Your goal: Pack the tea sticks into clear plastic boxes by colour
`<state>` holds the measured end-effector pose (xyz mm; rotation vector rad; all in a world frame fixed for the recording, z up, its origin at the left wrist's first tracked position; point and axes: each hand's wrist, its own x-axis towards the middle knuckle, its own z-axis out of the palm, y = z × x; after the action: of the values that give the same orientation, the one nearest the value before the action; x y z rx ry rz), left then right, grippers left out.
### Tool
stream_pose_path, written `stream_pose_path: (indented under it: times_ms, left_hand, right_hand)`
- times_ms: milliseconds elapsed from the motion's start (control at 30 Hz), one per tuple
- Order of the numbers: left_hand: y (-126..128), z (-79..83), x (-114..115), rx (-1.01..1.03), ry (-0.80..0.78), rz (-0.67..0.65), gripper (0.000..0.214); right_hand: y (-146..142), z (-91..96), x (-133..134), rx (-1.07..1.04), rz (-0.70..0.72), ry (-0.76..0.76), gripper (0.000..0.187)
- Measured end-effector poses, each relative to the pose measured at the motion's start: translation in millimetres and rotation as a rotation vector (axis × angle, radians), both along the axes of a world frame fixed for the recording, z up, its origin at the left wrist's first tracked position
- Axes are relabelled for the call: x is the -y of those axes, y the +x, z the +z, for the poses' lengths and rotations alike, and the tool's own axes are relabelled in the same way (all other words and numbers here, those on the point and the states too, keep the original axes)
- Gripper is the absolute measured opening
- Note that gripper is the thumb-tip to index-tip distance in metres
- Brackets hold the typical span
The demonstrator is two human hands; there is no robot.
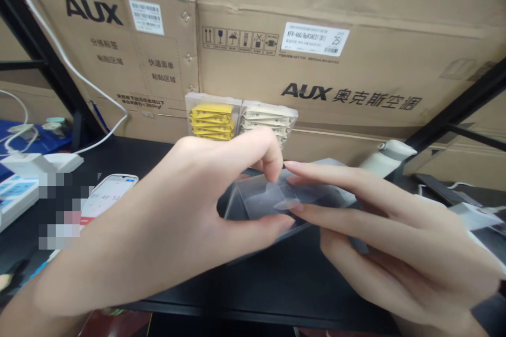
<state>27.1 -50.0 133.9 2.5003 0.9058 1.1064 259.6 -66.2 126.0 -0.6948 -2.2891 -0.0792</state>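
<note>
A clear plastic box with thin flaps at its near end lies between my two hands, low over the black shelf. My left hand is closed around its left side, the thumb in front and the bent fingers on top. From the right, my right hand reaches in with long, slightly bent fingers, their tips holding the end flaps. The lower fingers of that hand are curled beneath. Much of the box is covered by both hands.
Behind stand a clear case of yellow packets and one of cream packets, against big cardboard boxes. A pale bottle stands at right. At left lie a phone and a power strip on the black shelf.
</note>
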Motion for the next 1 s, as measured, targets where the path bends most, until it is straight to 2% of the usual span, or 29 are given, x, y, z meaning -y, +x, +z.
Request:
stream_pose_path:
  times_ms: [100, 167, 233, 300, 400, 533, 633, 700, 833, 1000]
  left_hand:
    - [-3, -0.1, 0, -0.088, 0.074, 0.057, 0.021]
    - [-6, 0.0, 0, -0.114, 0.059, 0.028, 0.026]
    - [-9, -0.1, -1, -0.137, 0.04, 0.01, 0.029]
    - [-12, -0.6, -2, -0.171, 0.035, -0.016, 0.032]
    - [-14, -2.1, -7, -0.25, 0.044, -0.094, 0.041]
    - [-15, -3.3, -12, -0.288, 0.059, -0.186, 0.051]
    - [-14, -3.9, -12, -0.291, 0.063, -0.191, 0.055]
    - [-14, -4.8, -10, -0.288, 0.067, -0.196, 0.056]
    - [-15, -6.7, -9, -0.238, 0.056, -0.225, 0.054]
    - [-17, -4.9, -13, -0.227, 0.013, -0.24, 0.055]
  right_hand:
    - [3, 0.1, -7, -0.074, -0.043, 0.042, 0.024]
    - [9, -0.1, -15, -0.114, -0.15, 0.039, 0.017]
    - [16, 0.8, -24, -0.125, -0.267, -0.062, 0.016]
    - [24, 3.0, -33, -0.137, -0.292, -0.226, 0.022]
    - [30, 5.8, -44, -0.251, -0.183, -0.467, 0.03]
    - [32, 3.3, -59, -0.415, 0.035, -0.741, 0.04]
    - [32, -2.2, -69, -0.49, 0.186, -0.907, 0.042]
    - [30, -5.1, -73, -0.524, 0.237, -0.978, 0.039]
    - [25, -7.1, -73, -0.513, 0.268, -1.036, 0.03]
    - [23, -7.6, -62, -0.527, 0.215, -0.872, 0.036]
